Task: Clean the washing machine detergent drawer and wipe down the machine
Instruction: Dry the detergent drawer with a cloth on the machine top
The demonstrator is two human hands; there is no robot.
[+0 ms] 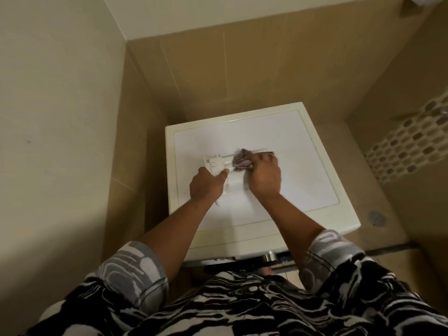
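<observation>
On top of the machine (293,163), towards its left side, the drawer (234,182) is laid flat, out of its slot. It is gripped at its near left edge by the left hand (206,186), with the fingers curled over the rim and the thumb laid along it. A bunched cloth (241,160) is clamped in the right hand (265,177) and pressed into the far right part of the drawer, so the drawer-cleaning step is judged to be in hand, with the wipe-down of the machine not yet done.

Several things could go wrong from here. The top is smooth and glossy, so the drawer could be pushed along it if the left grip is slackened during a hard stroke. The left edge is near, and a narrow gap to the wall (143,154) lies beyond it, into which the drawer could be lost. Thin plastic parts inside could be snapped by too much pressure, or caught by a fold of the cloth. Residue could also be smeared onto the top, which would then need wiping.
</observation>
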